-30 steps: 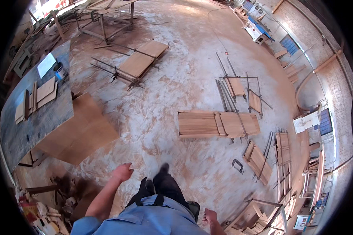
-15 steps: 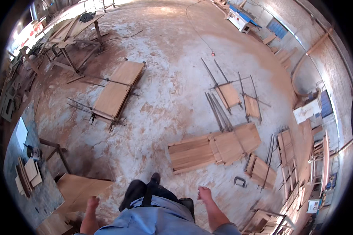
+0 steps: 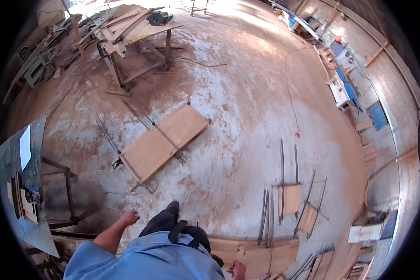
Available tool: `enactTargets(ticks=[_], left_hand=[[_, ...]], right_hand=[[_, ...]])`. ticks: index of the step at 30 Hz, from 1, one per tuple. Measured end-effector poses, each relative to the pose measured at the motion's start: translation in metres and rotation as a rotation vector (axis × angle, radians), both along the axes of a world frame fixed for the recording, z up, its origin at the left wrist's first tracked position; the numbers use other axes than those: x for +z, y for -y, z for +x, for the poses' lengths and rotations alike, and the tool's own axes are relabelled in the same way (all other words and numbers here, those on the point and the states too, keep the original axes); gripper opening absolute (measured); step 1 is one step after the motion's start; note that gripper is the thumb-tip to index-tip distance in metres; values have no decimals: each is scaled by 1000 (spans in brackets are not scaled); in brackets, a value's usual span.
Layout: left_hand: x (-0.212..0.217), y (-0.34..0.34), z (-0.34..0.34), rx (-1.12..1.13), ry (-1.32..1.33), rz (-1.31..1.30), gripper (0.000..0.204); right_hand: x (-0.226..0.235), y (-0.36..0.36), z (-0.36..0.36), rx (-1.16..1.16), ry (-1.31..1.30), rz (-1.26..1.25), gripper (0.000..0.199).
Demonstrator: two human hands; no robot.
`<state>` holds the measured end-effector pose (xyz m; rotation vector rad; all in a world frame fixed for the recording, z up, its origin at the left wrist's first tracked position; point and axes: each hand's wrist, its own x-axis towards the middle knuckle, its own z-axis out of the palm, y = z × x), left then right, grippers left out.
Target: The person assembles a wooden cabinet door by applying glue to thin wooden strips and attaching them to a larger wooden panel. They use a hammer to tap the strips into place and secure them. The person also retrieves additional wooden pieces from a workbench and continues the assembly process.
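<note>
Swung forward at my left side, my left hand [image 3: 130, 217] is closed with nothing showing in it. My right hand [image 3: 237, 269] hangs at the lower edge with its fingers curled, and nothing shows in it either. Ahead on the floor lies a large wooden panel [image 3: 156, 148], gripped by long metal bar clamps [image 3: 165, 136]; my left hand is apart from it. Beyond my right hand, in the picture, are flat wooden panels [image 3: 277, 254] on the floor, partly hidden by my body. Two small clamped panels [image 3: 290, 199] lie farther right.
A workbench [image 3: 147, 35] with a circular saw [image 3: 159, 17] stands far left. To the left is a dark-topped table [image 3: 35, 140] holding wood pieces and a can. A cable [image 3: 291, 100] crosses the floor. Along the right wall are machines and a white box [image 3: 364, 233].
I have stepped forward and the view has turned left. The large clamped panel is nearer, and the right-hand panels have slid toward the lower edge. My left arm has swung forward, my right back.
</note>
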<state>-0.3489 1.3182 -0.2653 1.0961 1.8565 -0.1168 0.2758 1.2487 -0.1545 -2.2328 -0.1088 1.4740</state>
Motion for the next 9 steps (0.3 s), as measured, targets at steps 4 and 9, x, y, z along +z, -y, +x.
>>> enactTargets(ticks=[4, 9], left_hand=[[64, -240, 15, -92, -72, 168, 43], [91, -467, 51, 138, -112, 253, 51]], right_hand=[[-56, -68, 37, -106, -33, -58, 38], [-90, -217, 66, -162, -80, -95, 71]])
